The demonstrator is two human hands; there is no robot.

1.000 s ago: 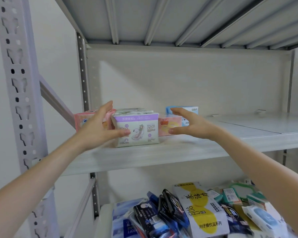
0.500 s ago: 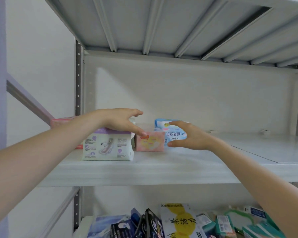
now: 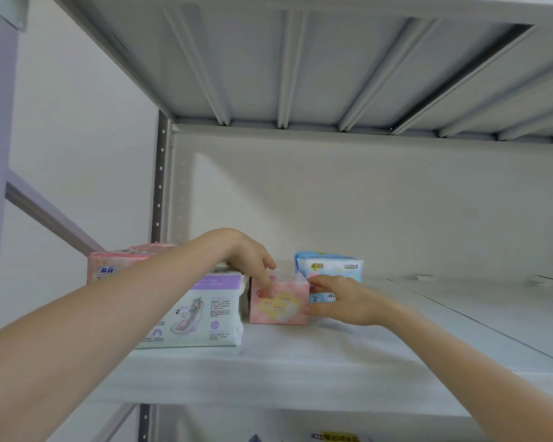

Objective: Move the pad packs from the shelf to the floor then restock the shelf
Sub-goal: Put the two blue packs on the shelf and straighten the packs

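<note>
Both hands on the small pink pack (image 3: 278,303), mid-shelf (image 3: 300,368). Left hand (image 3: 248,260) comes over the top of the purple-and-white pack (image 3: 201,309), fingers curled down onto the pink pack's upper left corner. Right hand (image 3: 342,301) presses its right side, fingers bent around it. So it's pinched between the two hands, bottom sitting on the shelf. Purple-and-white pack stands just left of it, near the front edge. Larger pink pack (image 3: 115,266) behind that at far left, partly hidden by the left forearm. Blue pack (image 3: 329,266) stands behind and right of the small pink one. Right half of the shelf holds only two small scraps (image 3: 425,276) at the back.
</note>
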